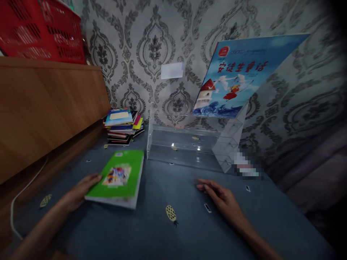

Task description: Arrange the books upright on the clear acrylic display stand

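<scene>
A green paperback book [132, 164] with a colourful picture on its cover is gripped along its left edge by my left hand [82, 189]; the fingers beneath it are hidden. My right hand [221, 196] hovers over or rests on the blue cloth, its fingers loosely bent together with nothing visible in them. Beyond the hands stands a clear acrylic tiered rack [184, 155]. On its upper right part a blue picture book [238, 76] leans upright, showing red Chinese characters, a tower and waves.
A stack of several books [121, 126] lies at the back left, beside a wooden cabinet [48, 108] that carries a red plastic basket [62, 36]. A white cable [16, 202] runs down the left side. Patterned wallpaper [130, 54] with a white label [172, 70] rises behind the rack.
</scene>
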Motion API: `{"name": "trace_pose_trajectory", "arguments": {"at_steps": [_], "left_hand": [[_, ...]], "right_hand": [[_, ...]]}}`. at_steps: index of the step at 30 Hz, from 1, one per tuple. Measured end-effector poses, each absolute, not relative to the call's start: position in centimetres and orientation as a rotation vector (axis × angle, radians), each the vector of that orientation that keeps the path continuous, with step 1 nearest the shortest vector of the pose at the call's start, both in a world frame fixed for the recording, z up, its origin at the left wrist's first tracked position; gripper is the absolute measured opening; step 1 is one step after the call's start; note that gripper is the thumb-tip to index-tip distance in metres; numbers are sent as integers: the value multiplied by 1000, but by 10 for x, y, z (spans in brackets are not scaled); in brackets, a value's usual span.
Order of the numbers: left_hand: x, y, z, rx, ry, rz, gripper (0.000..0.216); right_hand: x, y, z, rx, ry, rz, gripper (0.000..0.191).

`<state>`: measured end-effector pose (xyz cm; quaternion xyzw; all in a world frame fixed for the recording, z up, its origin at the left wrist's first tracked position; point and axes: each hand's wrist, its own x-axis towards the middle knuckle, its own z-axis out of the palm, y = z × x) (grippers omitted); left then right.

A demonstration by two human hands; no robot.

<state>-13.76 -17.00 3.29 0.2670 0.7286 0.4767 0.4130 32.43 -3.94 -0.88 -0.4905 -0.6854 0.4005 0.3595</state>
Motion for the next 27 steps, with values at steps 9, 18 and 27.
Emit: {"name": "trace_pose_trajectory", "arguments": {"at_steps": [9, 18, 27], "left_hand": [[-159, -74, 95, 2150, 2623, 323, 40], [-174, 36, 108, 2277, 2786, 26, 61], [-230, 23, 110, 2435, 2375, 529, 59]], "right_hand": [[325, -41, -6, -1261, -1775, 1025, 68], [325, -38, -10, -1250, -1788, 995, 65], [326, -40, -6, -1302, -1801, 994, 69]]}}
